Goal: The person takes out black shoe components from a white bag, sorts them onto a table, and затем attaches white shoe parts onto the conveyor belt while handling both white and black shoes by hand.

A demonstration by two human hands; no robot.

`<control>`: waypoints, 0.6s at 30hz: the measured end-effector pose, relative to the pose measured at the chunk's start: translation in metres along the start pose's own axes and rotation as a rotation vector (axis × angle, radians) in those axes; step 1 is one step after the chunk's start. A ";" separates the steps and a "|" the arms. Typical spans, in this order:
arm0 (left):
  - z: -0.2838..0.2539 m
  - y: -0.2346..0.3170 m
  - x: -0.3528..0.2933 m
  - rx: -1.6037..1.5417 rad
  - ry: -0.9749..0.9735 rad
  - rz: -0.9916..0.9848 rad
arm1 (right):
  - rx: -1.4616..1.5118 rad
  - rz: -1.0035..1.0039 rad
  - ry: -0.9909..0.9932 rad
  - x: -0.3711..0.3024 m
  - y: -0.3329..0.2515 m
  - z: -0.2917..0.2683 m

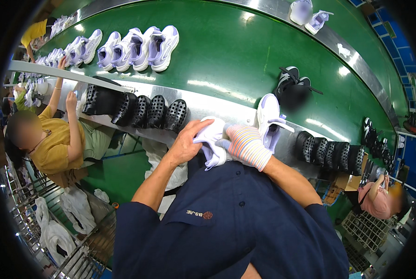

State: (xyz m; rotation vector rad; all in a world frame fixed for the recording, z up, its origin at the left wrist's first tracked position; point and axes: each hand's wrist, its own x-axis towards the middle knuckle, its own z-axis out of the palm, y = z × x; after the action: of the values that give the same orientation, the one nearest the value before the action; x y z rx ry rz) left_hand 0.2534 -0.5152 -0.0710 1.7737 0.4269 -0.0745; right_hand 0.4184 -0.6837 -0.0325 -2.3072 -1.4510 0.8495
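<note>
A white and lavender sneaker [211, 137] is held in front of my chest, at the near edge of the bench. My bare left hand [185, 143] grips it from the left, fingers curled over its upper. My right hand [248, 145], in a striped knit glove, closes on its other side; the glove hides part of the shoe. Just beyond the glove, a second white and lavender sneaker [268, 111] rests on the metal bench edge [217, 103], its tongue sticking out to the right.
Black perforated foot-shaped forms stand in rows left [157, 111] and right [329, 152]. On the green belt [217, 51] are several pale sneakers [140, 49] and a black pair [292, 88]. Co-workers sit left [59, 144] and right [377, 200]. A metal bar [73, 74] crosses at left.
</note>
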 end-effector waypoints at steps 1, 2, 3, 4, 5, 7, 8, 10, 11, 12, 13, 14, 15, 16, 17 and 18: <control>0.003 -0.003 -0.004 -0.005 0.037 -0.014 | 0.020 0.077 -0.004 0.000 0.001 0.001; 0.006 -0.008 -0.008 -0.011 0.074 -0.030 | 0.041 0.155 -0.010 0.000 0.003 0.001; 0.012 -0.012 -0.011 0.012 0.161 0.019 | 0.062 0.233 -0.016 -0.001 0.006 0.002; 0.019 -0.015 -0.015 -0.141 0.207 -0.123 | 0.152 0.203 0.181 -0.006 0.013 0.009; 0.027 -0.015 -0.016 -0.292 0.249 -0.265 | 0.241 0.176 0.381 -0.016 0.024 0.021; 0.038 -0.020 -0.017 -0.618 0.358 -0.470 | 0.389 0.151 0.671 -0.033 0.034 0.026; 0.045 -0.025 -0.016 -0.700 0.407 -0.528 | 0.450 0.168 0.766 -0.041 0.038 0.026; 0.054 -0.034 -0.015 -0.862 0.494 -0.646 | 0.729 0.373 0.614 -0.051 0.053 0.035; 0.058 -0.037 -0.010 -0.913 0.450 -0.708 | 0.767 0.424 0.574 -0.053 0.057 0.038; 0.061 -0.039 -0.006 -0.896 0.406 -0.742 | 0.806 0.474 0.535 -0.055 0.061 0.042; 0.065 -0.041 -0.002 -0.774 0.353 -0.849 | 0.626 0.365 0.533 -0.054 0.063 0.048; 0.066 -0.028 0.007 -0.644 0.288 -0.950 | 0.443 0.267 0.535 -0.053 0.068 0.054; 0.066 -0.019 0.010 -0.376 0.172 -0.904 | 0.438 0.333 0.443 -0.046 0.067 0.064; 0.069 -0.027 0.011 -0.024 0.220 -0.742 | 0.457 0.372 0.402 -0.040 0.065 0.072; 0.070 -0.043 0.008 0.320 0.274 -0.565 | 0.340 0.415 0.274 -0.029 0.057 0.072; 0.068 -0.039 0.009 0.657 0.313 -0.372 | 0.227 0.463 0.146 -0.020 0.051 0.072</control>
State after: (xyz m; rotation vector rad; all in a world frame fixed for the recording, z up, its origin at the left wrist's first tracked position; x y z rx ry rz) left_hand 0.2610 -0.5702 -0.1270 2.3366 1.0489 -0.2213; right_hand 0.4045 -0.7290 -0.1094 -2.4972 -0.7258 0.8837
